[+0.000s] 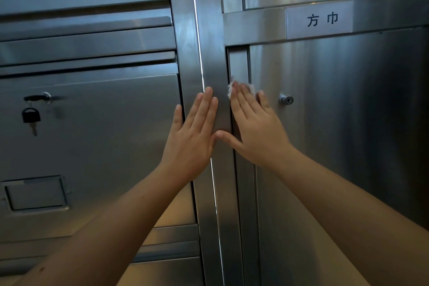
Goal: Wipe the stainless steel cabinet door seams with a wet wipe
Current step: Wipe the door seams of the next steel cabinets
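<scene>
We see two bare forearms come up from the lower edge, the left forearm to the left of the steel upright and the right forearm to its right.

The left hand lies flat on the upright. Its fingers are straight and close together, it holds nothing, and it covers part of the bright slit that runs down the upright.

The right hand is flat too, just right of the upright, with its fingers straight and slightly spread. Its thumb stretches back across the upright until the tip meets the left hand.

Under the right fingertips we find the wet wipe, a white, crumpled sheet. It is pressed on the door seam where the right door meets the upright. Only its edges show, above the fingertips and beside the forefinger.

On the right door, a little further from the upright than the hand, sits a round lock cylinder.

Well to the left of the upright, on the left door, a key stands in a lock. A second, black-headed key hangs below it. Lower on that door we see a recessed rectangular pull.

Further up, right of the upright, a pale label with two dark characters is stuck on the crossbar above the right door. More steel panels rise above it on both sides of the upright.
</scene>
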A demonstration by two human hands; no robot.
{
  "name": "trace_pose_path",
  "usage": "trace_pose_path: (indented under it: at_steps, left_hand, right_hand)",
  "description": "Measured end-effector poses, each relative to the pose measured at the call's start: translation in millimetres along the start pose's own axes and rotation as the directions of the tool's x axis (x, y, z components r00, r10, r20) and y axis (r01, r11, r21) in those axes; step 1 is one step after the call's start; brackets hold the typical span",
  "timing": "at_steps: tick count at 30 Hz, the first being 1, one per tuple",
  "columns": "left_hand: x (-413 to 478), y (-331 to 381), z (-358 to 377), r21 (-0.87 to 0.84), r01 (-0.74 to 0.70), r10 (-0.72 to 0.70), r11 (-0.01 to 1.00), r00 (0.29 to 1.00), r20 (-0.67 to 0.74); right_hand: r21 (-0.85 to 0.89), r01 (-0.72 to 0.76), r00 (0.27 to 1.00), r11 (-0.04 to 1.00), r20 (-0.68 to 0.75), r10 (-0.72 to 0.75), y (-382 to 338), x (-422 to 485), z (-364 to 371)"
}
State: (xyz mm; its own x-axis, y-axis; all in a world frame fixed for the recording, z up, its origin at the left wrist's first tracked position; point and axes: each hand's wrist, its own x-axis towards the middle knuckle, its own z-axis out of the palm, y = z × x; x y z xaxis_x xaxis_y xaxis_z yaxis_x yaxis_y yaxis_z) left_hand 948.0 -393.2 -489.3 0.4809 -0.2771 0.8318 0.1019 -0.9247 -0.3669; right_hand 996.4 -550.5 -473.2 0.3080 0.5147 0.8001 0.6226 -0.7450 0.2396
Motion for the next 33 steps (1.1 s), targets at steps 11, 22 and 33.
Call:
trace_pose_path:
  at_steps: [11, 22, 33]
  left_hand:
    - [-0.8, -0.7, 1.4, -0.024, 0.025, -0.024, 0.999, 0.999, 0.046]
    - [-0.8, -0.3, 2.1, -0.033, 0.026, -0.024, 0.999, 0.997, 0.067]
    - [4.9, -3.8, -24.6, -0.177, 0.01, -0.012, 0.984, 1.0, -0.013]
  right_hand:
    - [0.133, -0.041, 0.973, 0.99, -0.219, 0.07, -22.9, -31.4, 20.8]
    - [0.056, -0.045, 0.965, 0.997, -0.256, 0.058, -26.6, -41.0, 26.8]
    - [0.061, 0.051, 0.97, 0.997, -0.239, -0.035, -10.0, -23.5, -6.4]
